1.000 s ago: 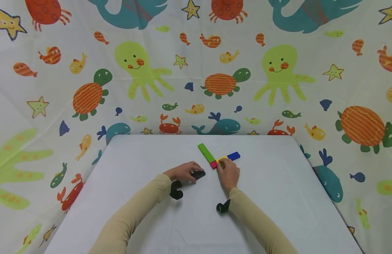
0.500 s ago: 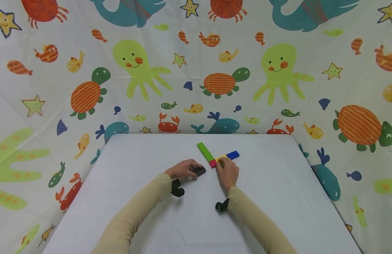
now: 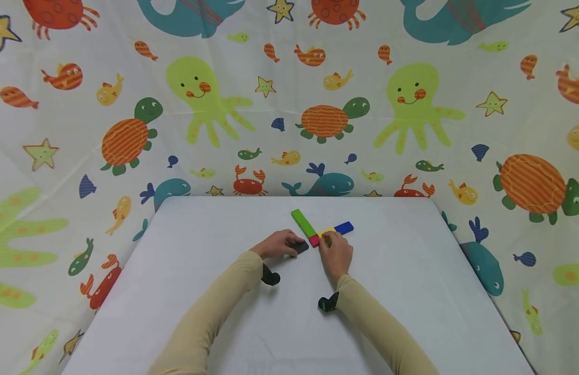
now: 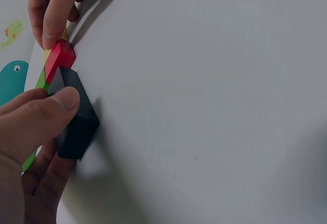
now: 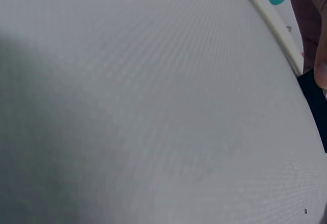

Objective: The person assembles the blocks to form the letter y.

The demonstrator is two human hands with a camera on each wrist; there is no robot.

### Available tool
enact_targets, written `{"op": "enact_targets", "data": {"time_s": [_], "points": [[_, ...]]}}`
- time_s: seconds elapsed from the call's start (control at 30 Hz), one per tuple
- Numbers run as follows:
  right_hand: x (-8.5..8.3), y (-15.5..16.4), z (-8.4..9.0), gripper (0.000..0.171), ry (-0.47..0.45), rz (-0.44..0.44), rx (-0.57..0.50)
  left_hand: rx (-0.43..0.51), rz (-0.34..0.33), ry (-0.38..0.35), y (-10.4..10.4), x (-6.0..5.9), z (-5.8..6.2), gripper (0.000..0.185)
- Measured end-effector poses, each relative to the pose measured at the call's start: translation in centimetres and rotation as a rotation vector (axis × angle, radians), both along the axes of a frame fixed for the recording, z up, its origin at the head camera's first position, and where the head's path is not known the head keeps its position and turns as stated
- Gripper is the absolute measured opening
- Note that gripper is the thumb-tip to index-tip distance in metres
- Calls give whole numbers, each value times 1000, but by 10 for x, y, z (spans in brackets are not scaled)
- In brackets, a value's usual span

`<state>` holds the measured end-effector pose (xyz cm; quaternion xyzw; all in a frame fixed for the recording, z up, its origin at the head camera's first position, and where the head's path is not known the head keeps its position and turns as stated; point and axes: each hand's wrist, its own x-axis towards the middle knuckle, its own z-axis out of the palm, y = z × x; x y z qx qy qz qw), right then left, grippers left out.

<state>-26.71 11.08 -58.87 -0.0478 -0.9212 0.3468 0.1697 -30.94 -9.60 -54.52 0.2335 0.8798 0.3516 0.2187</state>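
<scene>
Head view looked down on a pale surface where a person in tan sleeves worked with small coloured blocks. The left hand had its thumb and fingers curled round a black block, pinching it from both sides as it lay flat; the left wrist view showed this block's far end touching a red block. The right hand rested on a yellow block, fingers bent down onto it, though whether they pinched it or only pressed I could not tell, since the hand covered most of it and the right wrist view showed little but bare cloth.

Just beyond the left fingertips, a green block ran away from the red one at a slant. Beyond the right fingertips, a blue block carried on from the yellow one, slanting the other way. Green and red formed one line, yellow and blue another, and the two met at the red end between the hands.

By my reckoning the arrangement stood well along: four blocks looked placed and joined, and the black one had reached the red but remained in the grip, not yet released. No other loose blocks showed on the surface. A sea-creature cloth hung behind.
</scene>
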Motion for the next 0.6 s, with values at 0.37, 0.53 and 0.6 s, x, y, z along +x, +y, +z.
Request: {"op": "enact_targets", "data": {"time_s": [0.37, 0.53, 0.6], "points": [[1, 0, 1, 24, -7, -1, 15, -6, 1, -15, 10, -2, 3, 42], [1, 0, 1, 24, -2, -1, 17, -10, -7, -8, 12, -3, 2, 42], [1, 0, 2, 24, -5, 0, 15, -11, -10, -6, 13, -4, 2, 42]]}}
